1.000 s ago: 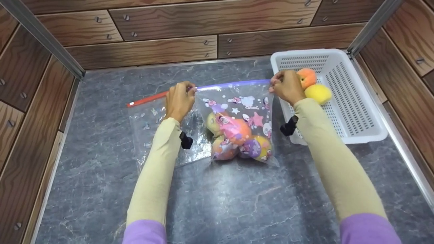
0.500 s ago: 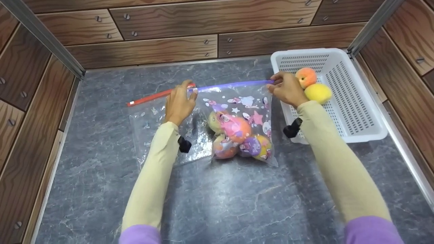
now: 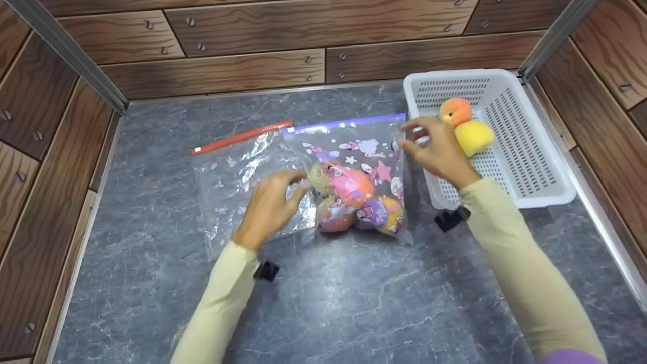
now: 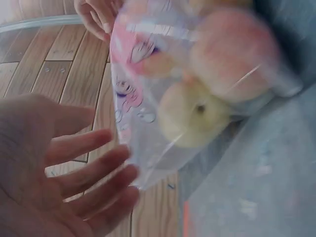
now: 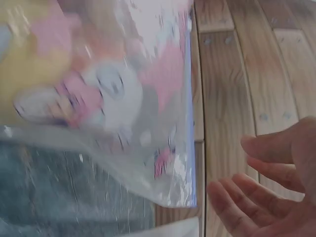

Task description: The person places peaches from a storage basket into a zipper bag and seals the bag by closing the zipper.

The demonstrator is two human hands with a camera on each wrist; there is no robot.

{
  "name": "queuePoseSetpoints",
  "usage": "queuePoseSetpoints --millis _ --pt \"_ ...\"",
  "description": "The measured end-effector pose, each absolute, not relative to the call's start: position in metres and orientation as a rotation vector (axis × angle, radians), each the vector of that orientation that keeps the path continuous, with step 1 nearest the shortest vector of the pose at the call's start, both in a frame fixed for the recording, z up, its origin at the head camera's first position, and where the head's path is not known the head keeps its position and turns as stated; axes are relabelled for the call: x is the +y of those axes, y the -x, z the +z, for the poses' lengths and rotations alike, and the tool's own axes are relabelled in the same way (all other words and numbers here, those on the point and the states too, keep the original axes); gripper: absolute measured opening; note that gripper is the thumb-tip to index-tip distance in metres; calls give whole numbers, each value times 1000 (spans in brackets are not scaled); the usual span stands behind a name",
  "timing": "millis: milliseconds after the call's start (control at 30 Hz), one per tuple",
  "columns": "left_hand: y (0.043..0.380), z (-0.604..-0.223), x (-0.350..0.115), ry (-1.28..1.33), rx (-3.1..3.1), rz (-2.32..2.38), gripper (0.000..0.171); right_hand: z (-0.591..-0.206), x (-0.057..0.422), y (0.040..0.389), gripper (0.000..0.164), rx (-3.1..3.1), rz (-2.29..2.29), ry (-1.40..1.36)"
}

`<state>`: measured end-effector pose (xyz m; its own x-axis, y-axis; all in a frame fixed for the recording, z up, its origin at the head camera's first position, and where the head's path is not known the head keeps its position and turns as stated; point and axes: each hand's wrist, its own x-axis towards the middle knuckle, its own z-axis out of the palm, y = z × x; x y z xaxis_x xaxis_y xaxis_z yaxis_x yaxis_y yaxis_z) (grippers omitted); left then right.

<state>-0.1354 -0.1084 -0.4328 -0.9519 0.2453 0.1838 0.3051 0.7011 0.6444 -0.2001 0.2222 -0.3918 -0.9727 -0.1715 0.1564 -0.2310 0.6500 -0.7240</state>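
Note:
A clear zip bag [image 3: 384,146] printed with stars and cartoon figures lies mid-table, its purple zip strip [image 3: 349,121] along the far edge. Several round fruits [image 3: 361,189] bulge inside it. Under its left side spreads a second clear zip bag [image 3: 227,177] with a red strip [image 3: 242,136], looking flat. My left hand [image 3: 270,205] is over the flat bag, fingers extended toward the filled bag's left side; the left wrist view shows nothing in its spread fingers [image 4: 98,163]. Just off the filled bag's upper right corner, my right hand [image 3: 437,149] has loosely bent fingers [image 5: 237,197] holding nothing.
A white perforated basket [image 3: 548,194] stands at the right. In it lie a peach [image 3: 456,111] and a yellow fruit [image 3: 474,138], partly behind my right hand. Wood-patterned walls [image 3: 247,71] enclose the grey marbled tabletop [image 3: 328,303].
Both hands have let go of the purple strip. My left hand has moved down toward me, and my right hand has shifted slightly right and nearer. The filled bag stays in place.

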Motion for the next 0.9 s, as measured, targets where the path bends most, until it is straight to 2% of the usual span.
queuePoseSetpoints --millis 167,367,600,900 --pt "110 -475 -129 445 -2912 -863 27 -400 219 174 22 -2662 1280 -486" --pt "94 -514 -147 385 -3067 -617 35 -409 224 152 19 -2546 1362 -502" --pt "90 -520 -159 335 -3166 -581 39 -417 232 137 20 -2529 1501 -455" --pt "85 -518 -171 233 -3159 -573 33 -422 245 128 20 -2525 1564 -417"
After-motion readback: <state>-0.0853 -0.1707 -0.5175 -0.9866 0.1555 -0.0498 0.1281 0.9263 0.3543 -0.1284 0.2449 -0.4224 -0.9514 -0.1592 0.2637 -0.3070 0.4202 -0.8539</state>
